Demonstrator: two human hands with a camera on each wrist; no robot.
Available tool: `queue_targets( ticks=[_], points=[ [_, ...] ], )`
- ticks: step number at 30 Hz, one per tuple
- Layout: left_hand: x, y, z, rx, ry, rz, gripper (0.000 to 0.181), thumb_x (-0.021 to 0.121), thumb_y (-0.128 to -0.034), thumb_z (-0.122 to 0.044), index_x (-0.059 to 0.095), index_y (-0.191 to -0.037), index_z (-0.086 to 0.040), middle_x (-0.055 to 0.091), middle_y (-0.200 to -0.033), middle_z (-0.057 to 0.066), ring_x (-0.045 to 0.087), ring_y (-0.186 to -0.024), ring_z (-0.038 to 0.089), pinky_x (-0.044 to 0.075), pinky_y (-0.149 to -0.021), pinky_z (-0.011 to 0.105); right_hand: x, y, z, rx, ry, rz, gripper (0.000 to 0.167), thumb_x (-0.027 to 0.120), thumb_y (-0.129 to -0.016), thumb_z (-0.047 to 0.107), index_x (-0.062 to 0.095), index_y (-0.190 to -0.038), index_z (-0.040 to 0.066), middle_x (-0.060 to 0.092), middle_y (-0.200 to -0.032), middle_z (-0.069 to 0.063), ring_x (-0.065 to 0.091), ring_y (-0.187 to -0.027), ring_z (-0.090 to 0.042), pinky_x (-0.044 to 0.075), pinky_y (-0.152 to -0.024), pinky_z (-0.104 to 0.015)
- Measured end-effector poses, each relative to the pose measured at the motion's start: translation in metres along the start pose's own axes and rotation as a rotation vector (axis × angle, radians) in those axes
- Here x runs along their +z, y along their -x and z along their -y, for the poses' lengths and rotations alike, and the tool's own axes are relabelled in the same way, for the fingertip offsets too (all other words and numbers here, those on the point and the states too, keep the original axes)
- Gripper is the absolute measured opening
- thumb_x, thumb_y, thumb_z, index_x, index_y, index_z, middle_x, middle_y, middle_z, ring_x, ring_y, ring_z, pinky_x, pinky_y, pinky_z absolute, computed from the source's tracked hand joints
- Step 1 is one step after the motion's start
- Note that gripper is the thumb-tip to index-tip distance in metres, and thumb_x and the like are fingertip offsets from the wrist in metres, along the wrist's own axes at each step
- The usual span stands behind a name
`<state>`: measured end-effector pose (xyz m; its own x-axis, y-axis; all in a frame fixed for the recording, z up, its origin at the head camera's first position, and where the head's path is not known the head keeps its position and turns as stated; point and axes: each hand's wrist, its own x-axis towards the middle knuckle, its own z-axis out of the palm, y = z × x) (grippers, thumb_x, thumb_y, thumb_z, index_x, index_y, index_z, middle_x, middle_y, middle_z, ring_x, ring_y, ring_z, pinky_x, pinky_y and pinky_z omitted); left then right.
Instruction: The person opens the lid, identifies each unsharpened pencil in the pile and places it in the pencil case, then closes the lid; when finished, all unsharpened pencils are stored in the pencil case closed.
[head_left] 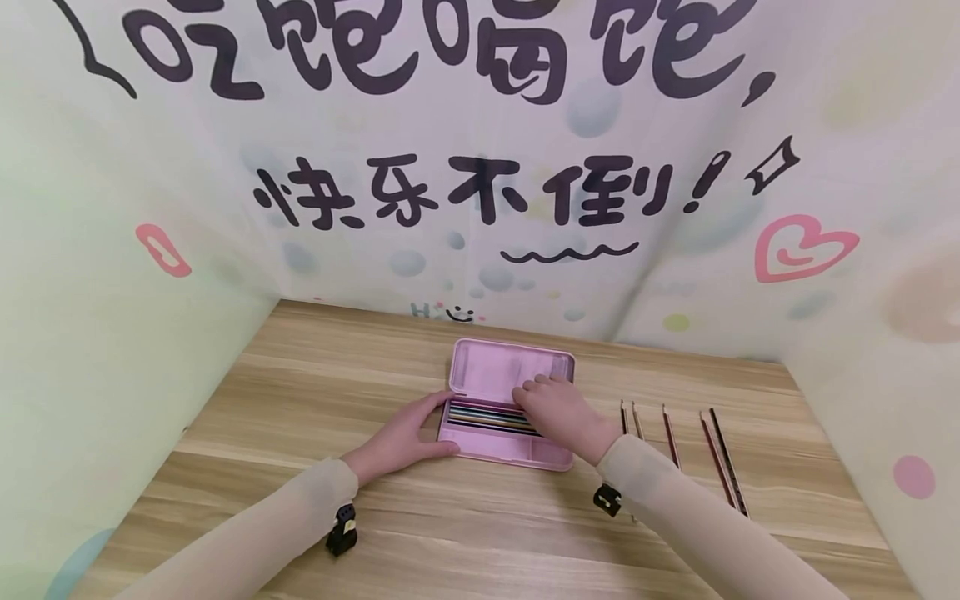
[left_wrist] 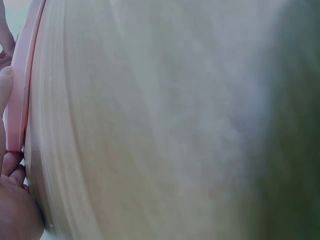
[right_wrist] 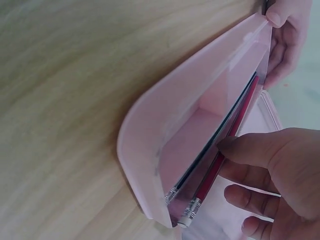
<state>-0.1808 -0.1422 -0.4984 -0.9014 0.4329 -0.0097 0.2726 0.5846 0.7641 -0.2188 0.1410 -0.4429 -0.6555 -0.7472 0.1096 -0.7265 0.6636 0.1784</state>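
Observation:
A pink pencil case (head_left: 491, 447) lies with its lid (head_left: 491, 367) folded back; several pencils (head_left: 480, 419) rest in its long compartment. At its left end my left hand (head_left: 393, 437) holds the case, thumb at the front corner and fingers by the hinge side. My right hand (head_left: 558, 412) reaches over the right end. In the right wrist view, its thumb and fingers pinch a red pencil (right_wrist: 206, 183) with a white eraser, inside the case. Beside that lies a dark pencil (right_wrist: 200, 149). The left wrist view catches only the case's side (left_wrist: 21, 95) and parts of the hands.
Right of the case, several more pencils lie apart on the wooden table (head_left: 315, 367), among them a red one (head_left: 717, 458) and a black one (head_left: 727, 457). Printed cloth walls (head_left: 420, 275) border the table at the back and sides.

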Motion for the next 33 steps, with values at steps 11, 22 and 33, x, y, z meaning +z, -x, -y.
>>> queue_targets(
  ticks=[11,22,33],
  points=[
    [0.001,-0.001,0.003,0.007,0.003,-0.006,0.088,0.083,-0.0893,-0.041,0.04,-0.16,-0.01,0.043,-0.162,0.017,0.038,-0.15,0.039,0.031,-0.123,0.057,0.001,0.001,0.0,0.006,0.018,0.012,0.008,0.074,-0.093,0.009,0.069,-0.087,0.011,0.072,-0.083,-0.003,0.065,-0.077,-0.023,0.056,-0.068,-0.039],
    [0.001,-0.001,0.001,0.003,-0.001,-0.007,0.088,0.083,-0.0894,-0.041,0.04,-0.159,-0.009,0.043,-0.161,0.018,0.038,-0.15,0.039,0.032,-0.123,0.057,0.0,0.016,-0.006,0.042,-0.01,-0.019,0.012,0.075,-0.091,0.006,0.067,-0.082,0.01,0.068,-0.079,-0.003,0.064,-0.076,-0.024,0.054,-0.074,-0.04],
    [0.001,-0.001,0.002,0.008,0.005,-0.014,0.089,0.084,-0.0892,-0.041,0.04,-0.159,-0.008,0.043,-0.161,0.018,0.038,-0.149,0.04,0.032,-0.123,0.057,-0.014,0.046,-0.02,0.123,-0.064,-0.066,0.016,0.081,-0.085,0.006,0.066,-0.085,0.012,0.069,-0.082,0.0,0.061,-0.076,-0.022,0.05,-0.066,-0.037]
  ],
)
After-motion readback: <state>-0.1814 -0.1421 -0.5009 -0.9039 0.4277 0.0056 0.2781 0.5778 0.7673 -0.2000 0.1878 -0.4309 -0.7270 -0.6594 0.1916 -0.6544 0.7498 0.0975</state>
